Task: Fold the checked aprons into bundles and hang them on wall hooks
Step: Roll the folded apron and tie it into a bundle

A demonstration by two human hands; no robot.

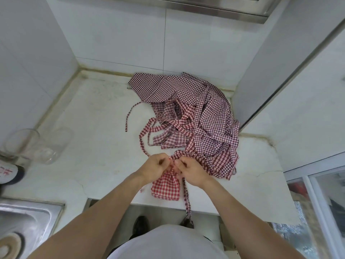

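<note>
so the red checked bundle (pixel 166 187) sits at the near edge of the counter (pixel 89 146), folded down small under your hands, with one strap (pixel 187 199) trailing off the edge toward the floor. your left hand (pixel 155 168) and right hand (pixel 190 171) meet right above it, fingers curled in and pinching the tie at the bundle's top, where a knot or wrap seems to be forming; exactly how the strap runs between your fingertips you cannot tell from here.

judging by that, you are near the end of bundling one apron, and it is not tied off yet. nothing is hung: no wall hooks show in this view at all.

just beyond your hands, touching the strap you hold, lies the loose heap of aprons (pixel 190 116), spread and tangled toward the back corner, straps crossing each other. how many are in it is hard to say, but more than one, all unfolded. so most of the job is left.

further out, two clear glasses (pixel 37 144) lie at the left of the counter, a sink (pixel 24 217) sits at the near left, and a window frame (pixel 317 193) runs along the right.
</note>
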